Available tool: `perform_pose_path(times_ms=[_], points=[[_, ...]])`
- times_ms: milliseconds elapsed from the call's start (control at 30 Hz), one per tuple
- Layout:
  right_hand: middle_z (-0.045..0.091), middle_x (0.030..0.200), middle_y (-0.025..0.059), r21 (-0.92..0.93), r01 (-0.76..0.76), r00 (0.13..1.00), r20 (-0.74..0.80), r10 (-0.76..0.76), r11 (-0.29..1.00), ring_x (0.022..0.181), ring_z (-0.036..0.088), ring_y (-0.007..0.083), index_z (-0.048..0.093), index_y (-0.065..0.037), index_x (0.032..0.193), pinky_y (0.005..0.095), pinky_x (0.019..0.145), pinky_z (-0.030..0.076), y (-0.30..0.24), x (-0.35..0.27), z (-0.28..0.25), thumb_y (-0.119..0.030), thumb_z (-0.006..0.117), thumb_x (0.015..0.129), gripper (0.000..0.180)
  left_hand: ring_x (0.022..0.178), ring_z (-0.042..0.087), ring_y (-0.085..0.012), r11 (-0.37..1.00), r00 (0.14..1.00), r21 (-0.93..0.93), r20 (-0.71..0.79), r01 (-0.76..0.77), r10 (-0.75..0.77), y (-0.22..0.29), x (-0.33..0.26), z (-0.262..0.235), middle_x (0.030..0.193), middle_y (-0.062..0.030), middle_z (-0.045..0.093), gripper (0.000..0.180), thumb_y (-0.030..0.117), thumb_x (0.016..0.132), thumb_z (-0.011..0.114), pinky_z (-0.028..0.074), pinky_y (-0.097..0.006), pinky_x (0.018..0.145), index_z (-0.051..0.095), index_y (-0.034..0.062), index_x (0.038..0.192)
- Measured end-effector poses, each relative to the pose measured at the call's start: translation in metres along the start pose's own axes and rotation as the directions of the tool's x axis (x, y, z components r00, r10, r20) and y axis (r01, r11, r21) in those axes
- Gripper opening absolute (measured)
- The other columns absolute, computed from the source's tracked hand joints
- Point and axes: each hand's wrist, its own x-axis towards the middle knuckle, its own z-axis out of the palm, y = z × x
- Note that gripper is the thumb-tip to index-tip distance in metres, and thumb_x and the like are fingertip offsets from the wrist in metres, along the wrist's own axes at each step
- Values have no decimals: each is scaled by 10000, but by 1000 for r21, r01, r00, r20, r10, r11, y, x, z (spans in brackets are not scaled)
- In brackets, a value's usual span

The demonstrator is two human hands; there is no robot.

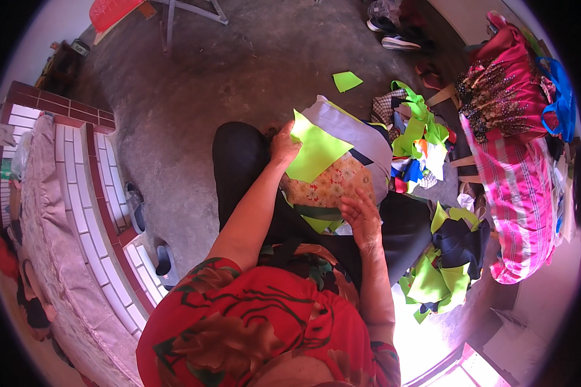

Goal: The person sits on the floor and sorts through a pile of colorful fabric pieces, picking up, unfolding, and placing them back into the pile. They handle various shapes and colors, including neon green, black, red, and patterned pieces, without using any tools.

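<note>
My left hand (284, 143) pinches the left edge of a lime-green fabric piece (317, 150), with its fingertips partly hidden. The piece is spread above my lap, over a floral-patterned cloth (332, 184) and a pale grey cloth (348, 129). Close to the floral cloth's lower right, my right hand (363, 218) is raised with its fingers apart and slightly bent; nothing shows in it. More green and dark scraps (323, 218) lie across my lap below the floral cloth.
A mixed heap of fabric scraps (419, 138) lies on the floor ahead right, with a green and navy pile (445, 261) beside my right leg. One loose green scrap (347, 81) lies farther off. Pink plaid cloth (516, 200) covers furniture at right; a bed (55, 226) stands left.
</note>
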Motion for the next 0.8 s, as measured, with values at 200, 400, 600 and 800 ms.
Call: perform_pose_path(times_ms=[200,400,600,800], points=[[650,1045,195,-2,2,1000,-10,-2,1000,834,655,204,343,-17,1399,295,753,533,-1,0,2,-151,504,942,504,1135,553,-311,1000,1000,-10,-4,4,-4,3,-2,-2,1237,-154,548,666,107,681,747,456,-371,946,509,133,1303],[652,1033,187,-12,-4,1000,-19,4,1000,832,652,196,351,-14,1396,294,749,534,-1,-1,3,-148,501,942,497,1109,581,-302,1000,1000,4,-19,-11,12,-2,0,2,1212,-167,589,680,106,686,744,461,-365,939,496,137,1318],[655,1029,175,-13,6,1000,-5,-6,1000,843,654,196,369,-18,1385,290,744,535,0,0,0,-159,513,940,489,1122,573,-311,999,999,7,-20,-40,40,-6,2,6,1243,-118,586,662,104,717,722,472,-389,929,475,181,1325],[656,1029,174,-9,-4,1000,-7,4,1000,845,659,196,379,-15,1376,290,740,538,1,0,0,-155,529,936,485,1120,575,-312,998,996,9,-50,-68,69,-9,3,7,1237,-122,590,668,94,713,720,473,-390,929,473,180,1327]])
